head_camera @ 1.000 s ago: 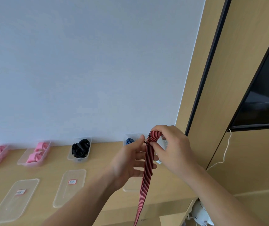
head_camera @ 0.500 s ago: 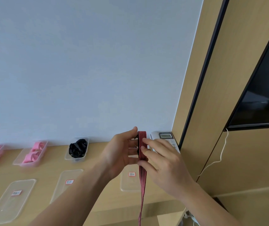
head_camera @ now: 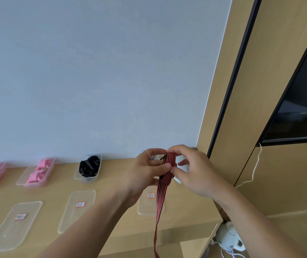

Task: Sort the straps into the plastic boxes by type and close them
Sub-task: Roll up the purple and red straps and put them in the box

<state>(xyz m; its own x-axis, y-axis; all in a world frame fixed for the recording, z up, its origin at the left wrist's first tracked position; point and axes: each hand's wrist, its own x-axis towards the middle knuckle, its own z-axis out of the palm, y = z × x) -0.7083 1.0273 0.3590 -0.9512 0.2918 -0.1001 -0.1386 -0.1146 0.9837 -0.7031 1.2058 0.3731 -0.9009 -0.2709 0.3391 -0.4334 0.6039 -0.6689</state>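
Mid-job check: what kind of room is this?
Likely an office or hotel-style room used as a sorting station: a wooden counter against a pale wall, a dark screen set in wood panelling, and open plastic boxes with labelled lids laid out.

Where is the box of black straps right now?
Head view: the box of black straps sits by the wall, between a box of pink straps and the left hand.

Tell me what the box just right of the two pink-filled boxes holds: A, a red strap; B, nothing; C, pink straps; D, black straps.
D: coiled black straps fill that box, while the left hand and right hand hold the red strap.
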